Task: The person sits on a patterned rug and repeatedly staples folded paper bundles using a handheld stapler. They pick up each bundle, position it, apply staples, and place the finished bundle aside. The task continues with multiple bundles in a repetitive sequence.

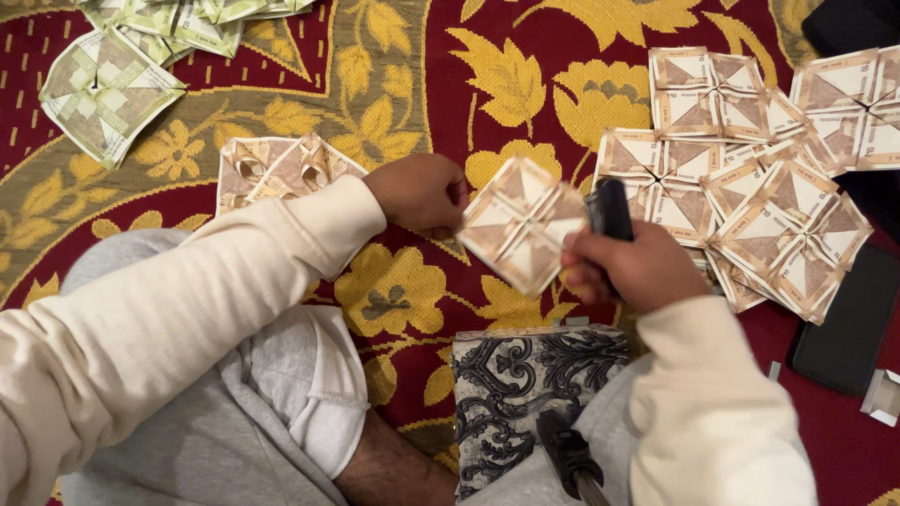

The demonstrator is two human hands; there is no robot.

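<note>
Both grips hold one folded paper square (pixel 521 225).

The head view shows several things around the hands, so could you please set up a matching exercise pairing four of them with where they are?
Things:
1. folded square of notes
2. black stapler
3. patterned black-and-white box
4. greenish folded pieces

Places:
A. top left of the carpet
B. in the right hand
C. between both hands, left hand at its edge
D. between the knees

Pairs: 1-C, 2-B, 3-D, 4-A
</note>
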